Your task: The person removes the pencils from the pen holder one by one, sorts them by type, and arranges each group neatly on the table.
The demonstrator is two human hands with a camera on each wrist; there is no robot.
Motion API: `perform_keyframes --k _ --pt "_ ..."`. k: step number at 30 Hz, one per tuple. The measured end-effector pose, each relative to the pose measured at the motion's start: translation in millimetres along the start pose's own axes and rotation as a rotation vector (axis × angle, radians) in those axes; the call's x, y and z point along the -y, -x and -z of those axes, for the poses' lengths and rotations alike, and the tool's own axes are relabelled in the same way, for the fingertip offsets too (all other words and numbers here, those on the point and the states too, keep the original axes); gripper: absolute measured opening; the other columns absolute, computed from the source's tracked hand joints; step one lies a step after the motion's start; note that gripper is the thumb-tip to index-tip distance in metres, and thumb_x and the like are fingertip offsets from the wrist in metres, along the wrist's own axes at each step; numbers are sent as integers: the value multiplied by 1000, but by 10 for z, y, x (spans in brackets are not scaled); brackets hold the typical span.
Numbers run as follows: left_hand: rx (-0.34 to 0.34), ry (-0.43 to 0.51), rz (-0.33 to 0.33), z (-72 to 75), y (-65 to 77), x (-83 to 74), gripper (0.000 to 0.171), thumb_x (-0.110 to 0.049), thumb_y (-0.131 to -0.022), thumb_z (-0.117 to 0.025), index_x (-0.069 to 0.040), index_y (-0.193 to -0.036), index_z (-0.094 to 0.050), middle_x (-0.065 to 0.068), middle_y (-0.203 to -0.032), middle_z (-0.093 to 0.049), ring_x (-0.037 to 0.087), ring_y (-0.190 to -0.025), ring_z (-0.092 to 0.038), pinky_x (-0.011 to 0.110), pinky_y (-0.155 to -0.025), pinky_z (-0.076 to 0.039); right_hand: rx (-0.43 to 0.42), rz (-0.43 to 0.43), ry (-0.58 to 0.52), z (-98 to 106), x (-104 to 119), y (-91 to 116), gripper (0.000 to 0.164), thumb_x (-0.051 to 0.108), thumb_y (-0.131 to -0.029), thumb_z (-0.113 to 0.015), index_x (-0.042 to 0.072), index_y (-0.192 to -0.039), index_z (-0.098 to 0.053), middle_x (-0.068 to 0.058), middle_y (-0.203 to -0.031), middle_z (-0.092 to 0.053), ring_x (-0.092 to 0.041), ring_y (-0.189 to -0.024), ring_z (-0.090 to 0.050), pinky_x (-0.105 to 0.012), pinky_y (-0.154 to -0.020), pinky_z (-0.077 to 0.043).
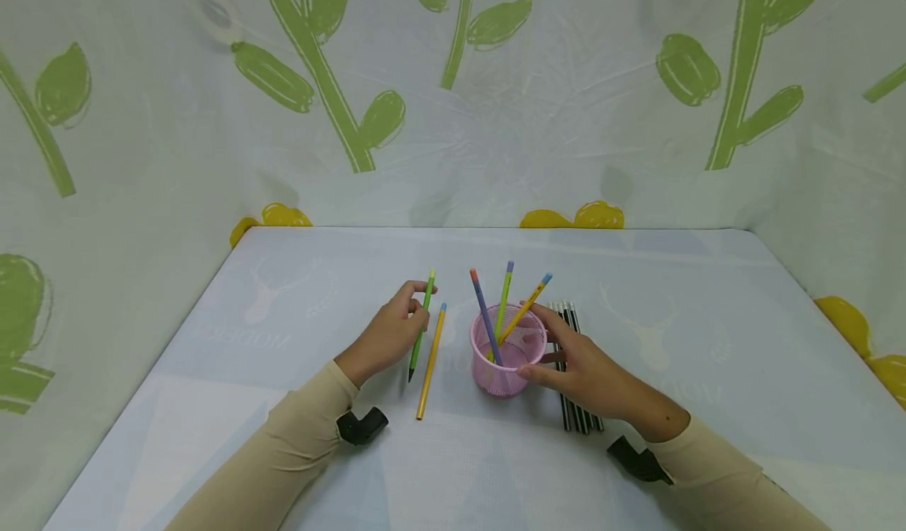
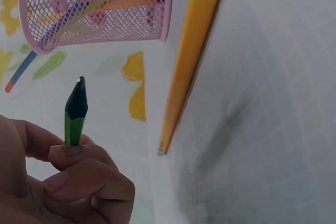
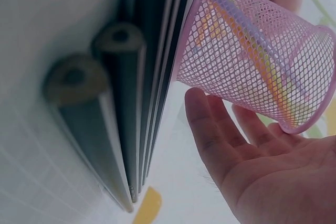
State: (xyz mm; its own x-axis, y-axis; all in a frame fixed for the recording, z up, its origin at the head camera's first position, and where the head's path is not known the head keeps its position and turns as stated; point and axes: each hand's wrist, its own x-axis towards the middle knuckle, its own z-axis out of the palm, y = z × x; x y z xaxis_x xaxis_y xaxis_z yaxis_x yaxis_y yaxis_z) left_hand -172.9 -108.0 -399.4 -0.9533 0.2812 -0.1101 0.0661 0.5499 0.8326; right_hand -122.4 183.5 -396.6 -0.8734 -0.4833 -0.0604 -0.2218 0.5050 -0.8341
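My left hand [image 1: 416, 304] pinches a green pencil [image 1: 421, 330] and holds it tip-down over the table; in the left wrist view the hand [image 2: 79, 174] grips that pencil [image 2: 76, 111] between thumb and fingers. A yellow pencil [image 1: 430, 362] lies on the table just to its right. A pink mesh cup [image 1: 508, 358] stands in the middle and holds three coloured pencils [image 1: 485, 318]. My right hand [image 1: 545, 350] rests against the cup's right side with straight fingers [image 3: 210, 129] touching the mesh [image 3: 262, 51].
Several black pencils [image 1: 576, 374] lie side by side on the table under my right hand, close up in the right wrist view [image 3: 126, 103]. The pale table [image 1: 708, 342] is enclosed by leaf-printed cloth walls [image 1: 495, 122] on three sides.
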Motion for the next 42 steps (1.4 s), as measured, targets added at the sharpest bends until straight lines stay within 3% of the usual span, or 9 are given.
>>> perform_keyframes --k 9,19,42 --pt "46 -65 47 -21 -33 58 51 -17 -99 -47 -13 -149 -37 8 -99 -61 14 -58 -46 27 -54 -40 3 -11 -3 -7 4 3 87 37 -93 -72 18 -158 -17 -16 -154 -38 -40 -119 -61 -39 -84 -61" --pt "106 -78 120 -49 -58 98 56 -15 -97 -52 -13 -151 -37 7 -99 -63 14 -58 -53 26 -50 -45 3 -5 -5 -10 11 6 87 36 -93 -71 17 -158 -17 -16 -154 -38 -39 -120 -61 -39 -85 -61" --pt "152 -63 138 -63 -36 153 73 -16 -93 -71 -18 -154 -31 6 -95 -63 18 -54 -63 32 -49 -57 -2 15 0 -9 -10 7 87 35 -93 -72 17 -158 -17 -15 -153 -39 -37 -119 -61 -37 -85 -60"
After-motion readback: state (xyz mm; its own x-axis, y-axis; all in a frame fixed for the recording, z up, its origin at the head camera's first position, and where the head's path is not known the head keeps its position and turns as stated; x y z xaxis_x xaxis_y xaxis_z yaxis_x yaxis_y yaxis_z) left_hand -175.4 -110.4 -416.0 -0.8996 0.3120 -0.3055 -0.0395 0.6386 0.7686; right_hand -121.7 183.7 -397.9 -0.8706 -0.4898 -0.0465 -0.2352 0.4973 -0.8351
